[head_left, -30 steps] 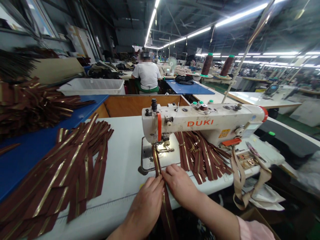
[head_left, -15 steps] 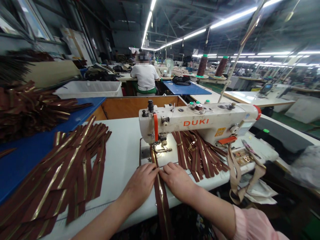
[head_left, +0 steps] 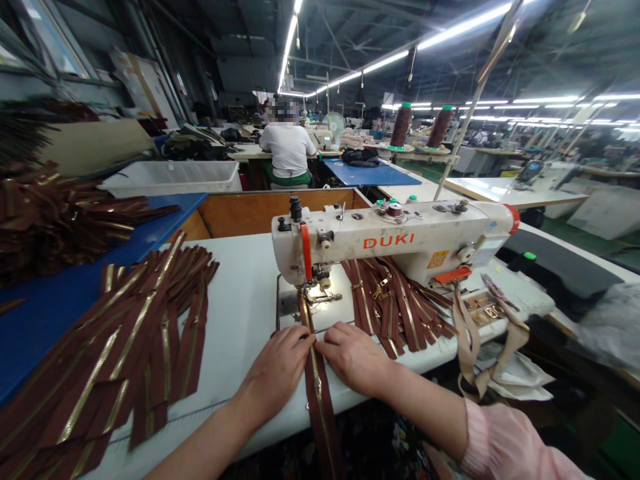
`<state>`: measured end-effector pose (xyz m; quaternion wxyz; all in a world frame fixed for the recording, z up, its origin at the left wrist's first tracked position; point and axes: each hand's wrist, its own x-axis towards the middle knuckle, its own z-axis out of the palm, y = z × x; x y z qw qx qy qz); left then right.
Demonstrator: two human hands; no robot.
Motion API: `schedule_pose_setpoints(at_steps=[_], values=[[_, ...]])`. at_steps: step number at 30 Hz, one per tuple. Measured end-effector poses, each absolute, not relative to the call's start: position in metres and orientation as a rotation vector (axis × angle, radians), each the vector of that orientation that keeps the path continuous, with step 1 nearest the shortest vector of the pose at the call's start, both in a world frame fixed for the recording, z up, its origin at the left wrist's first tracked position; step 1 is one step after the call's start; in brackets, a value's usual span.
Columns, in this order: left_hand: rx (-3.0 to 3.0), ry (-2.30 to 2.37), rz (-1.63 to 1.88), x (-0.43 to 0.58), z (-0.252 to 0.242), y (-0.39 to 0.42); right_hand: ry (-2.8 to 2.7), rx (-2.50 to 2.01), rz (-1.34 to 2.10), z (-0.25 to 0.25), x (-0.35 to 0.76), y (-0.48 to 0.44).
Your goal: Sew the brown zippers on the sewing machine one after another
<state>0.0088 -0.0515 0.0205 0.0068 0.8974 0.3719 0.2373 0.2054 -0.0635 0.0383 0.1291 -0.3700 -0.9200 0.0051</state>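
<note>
Between the two hands, stretched from six o'clock up to twelve, lay the zipper strip, brown fabric tape with gold teeth, its tail dropping over the rounded front edge of the table! Left hand pinched its left border; right hand had its fingertips curled at the other, though whether pinching or merely pressing, I couldn't tell. At twelve the strip ran in under the presser foot, bright metal. Over at nine sprawled a zipper pile, flat overlapping ribbons with blunt-cut ends; between it and the left hand, smooth pale tabletop gave elbow room. Two o'clock was tighter: loose zippers, fanned beneath the hard white arm of the sewing machine. Three o'clock, a limp tan strap drooped past the table edge. Farther, at ten, a flat blue board, then a white plastic bin. One o'clock, tapering thread cones; twelve, a white-shirted person, back turned.
</note>
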Motion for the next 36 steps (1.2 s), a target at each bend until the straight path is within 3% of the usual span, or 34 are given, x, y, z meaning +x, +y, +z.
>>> schedule_pose_setpoints(at_steps=[6, 36], values=[[2.795, 1.139, 0.741, 0.009, 0.021, -0.052, -2.746, -1.021, -0.149, 0.037, 0.203, -0.061], [3.081, 0.999, 0.472, -0.005, 0.013, -0.044, -2.715, -1.052, -0.054, 0.033, 0.205, -0.059]])
